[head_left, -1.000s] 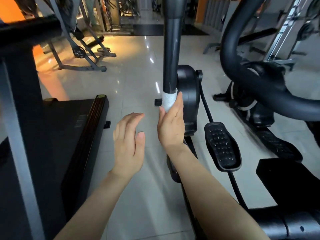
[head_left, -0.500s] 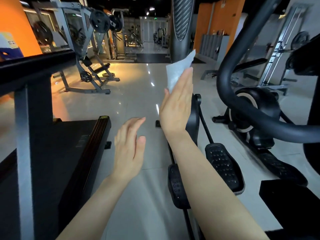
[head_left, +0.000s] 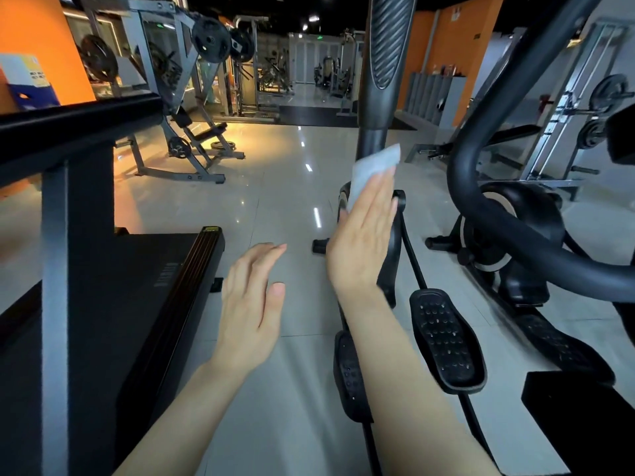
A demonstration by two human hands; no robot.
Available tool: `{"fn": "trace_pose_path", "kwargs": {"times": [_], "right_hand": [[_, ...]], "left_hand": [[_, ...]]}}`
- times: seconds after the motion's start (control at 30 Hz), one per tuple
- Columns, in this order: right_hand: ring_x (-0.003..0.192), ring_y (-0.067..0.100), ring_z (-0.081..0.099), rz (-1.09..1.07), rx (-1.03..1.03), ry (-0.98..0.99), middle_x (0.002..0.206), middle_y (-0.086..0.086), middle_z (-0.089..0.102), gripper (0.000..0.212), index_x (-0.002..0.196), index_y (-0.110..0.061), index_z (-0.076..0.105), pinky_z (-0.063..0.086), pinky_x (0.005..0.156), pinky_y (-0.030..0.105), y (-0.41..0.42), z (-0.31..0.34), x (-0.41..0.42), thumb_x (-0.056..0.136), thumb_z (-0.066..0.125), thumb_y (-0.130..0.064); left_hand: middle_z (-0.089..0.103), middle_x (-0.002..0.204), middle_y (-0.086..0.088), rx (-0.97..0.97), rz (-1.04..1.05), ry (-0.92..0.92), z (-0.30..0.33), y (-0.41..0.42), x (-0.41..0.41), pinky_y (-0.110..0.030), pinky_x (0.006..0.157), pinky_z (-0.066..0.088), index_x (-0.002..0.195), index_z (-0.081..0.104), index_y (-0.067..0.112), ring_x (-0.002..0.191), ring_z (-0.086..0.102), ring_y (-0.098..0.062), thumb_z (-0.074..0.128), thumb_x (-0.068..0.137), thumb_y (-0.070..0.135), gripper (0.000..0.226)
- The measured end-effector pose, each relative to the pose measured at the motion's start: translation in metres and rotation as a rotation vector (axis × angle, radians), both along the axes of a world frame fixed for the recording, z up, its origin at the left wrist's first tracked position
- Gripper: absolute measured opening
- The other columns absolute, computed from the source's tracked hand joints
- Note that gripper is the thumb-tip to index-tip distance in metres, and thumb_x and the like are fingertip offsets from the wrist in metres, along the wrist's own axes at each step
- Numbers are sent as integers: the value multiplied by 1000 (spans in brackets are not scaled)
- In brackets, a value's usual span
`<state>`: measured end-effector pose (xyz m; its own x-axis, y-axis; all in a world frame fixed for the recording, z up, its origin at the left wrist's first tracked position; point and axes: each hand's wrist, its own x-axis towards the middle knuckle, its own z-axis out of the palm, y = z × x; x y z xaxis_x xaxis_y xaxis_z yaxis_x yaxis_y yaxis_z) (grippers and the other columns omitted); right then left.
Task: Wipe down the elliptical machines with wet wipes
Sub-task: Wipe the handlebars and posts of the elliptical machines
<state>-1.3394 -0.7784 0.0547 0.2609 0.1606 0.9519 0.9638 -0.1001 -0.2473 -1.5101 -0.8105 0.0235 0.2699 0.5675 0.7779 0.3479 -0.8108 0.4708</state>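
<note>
My right hand (head_left: pixel 364 235) presses a white wet wipe (head_left: pixel 374 170) flat against the black upright arm bar (head_left: pixel 372 139) of the elliptical machine, just below its ribbed grip (head_left: pixel 390 46). The fingers are stretched out, with the wipe sticking out above the fingertips. My left hand (head_left: pixel 249 304) hovers empty to the left, fingers apart, touching nothing. Below my right forearm lie the elliptical's two black studded pedals (head_left: pixel 445 338), and the flywheel housing (head_left: pixel 391 255) is partly hidden behind my right hand.
A black treadmill deck (head_left: pixel 144 297) and its grey upright post (head_left: pixel 55 269) fill the left side. A second elliptical with a curved black handlebar (head_left: pixel 488 207) stands at the right. Weight racks (head_left: pixel 178 97) stand at the back on the glossy tiled floor (head_left: pixel 275 187).
My right hand with the wipe slid up the bar from a low wrapped grip and now lies flat against it. The view tilted upward. My left hand stayed hovering.
</note>
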Motion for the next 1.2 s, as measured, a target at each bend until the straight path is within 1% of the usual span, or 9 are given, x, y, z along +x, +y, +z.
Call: {"fn": "trace_pose_path", "kwargs": {"times": [0.13,0.27,0.43,0.77,0.83,0.9,0.97,1.1,1.2], "right_hand": [[142,40,28,34,139,4,150,33,31,74,145,11,19,20,121,41,15,60,3,82,58,19],[142,41,27,109,75,-37,151,32,26,67,145,6,17,25,119,43,13,30,7,91,55,14],[147,27,18,224,-224,178,160,20,14,71,152,-8,2,25,118,39,-24,-59,-4,96,43,4],[142,27,37,-27,-886,109,158,15,24,96,151,0,-12,28,117,34,-118,-138,5,81,52,-12],[144,24,32,-98,-1036,71,160,14,14,98,147,4,-22,18,118,33,-139,-139,7,85,50,-16],[151,24,4,-181,-1154,-24,156,15,-21,89,133,5,-43,-10,113,33,-160,-139,7,99,35,-20],[150,24,-12,-184,-1309,-29,154,13,-34,81,130,1,-47,-20,108,32,-178,-134,7,104,27,-21],[151,20,5,-43,-1361,146,164,8,-10,72,149,-10,-24,11,121,28,-202,-115,16,102,31,-12],[133,24,46,124,-1317,293,154,9,36,65,156,-12,12,43,101,31,-213,-94,31,98,39,-2]], "left_hand": [[41,135,7,-17,6,-28,1,5,1,-21,111,24,137,42,21,129,35,-2,20,105,47,46],[40,131,21,-87,-17,7,-11,7,14,-14,109,24,133,45,25,128,38,3,39,99,35,36],[58,128,1,-143,-82,95,-30,-2,29,-33,104,39,124,61,15,122,52,-16,45,98,32,35],[66,118,-2,-103,-149,147,-62,-31,54,-17,102,38,112,69,8,110,58,-14,48,96,19,29],[67,117,-2,-112,-157,165,-73,-38,59,-19,101,40,112,69,9,109,59,-14,48,96,18,28],[67,116,-1,-130,-167,188,-83,-47,64,-18,100,39,112,69,10,108,59,-15,48,95,17,28],[67,116,-1,-149,-186,223,-92,-57,70,-20,98,40,112,69,10,107,59,-15,48,94,16,28],[67,117,0,-125,-264,273,-102,-75,83,-26,91,46,115,69,10,104,59,-16,47,92,13,32],[64,125,2,-160,-284,266,-99,-84,88,-22,93,44,121,67,12,110,56,-12,49,93,22,35]]}}
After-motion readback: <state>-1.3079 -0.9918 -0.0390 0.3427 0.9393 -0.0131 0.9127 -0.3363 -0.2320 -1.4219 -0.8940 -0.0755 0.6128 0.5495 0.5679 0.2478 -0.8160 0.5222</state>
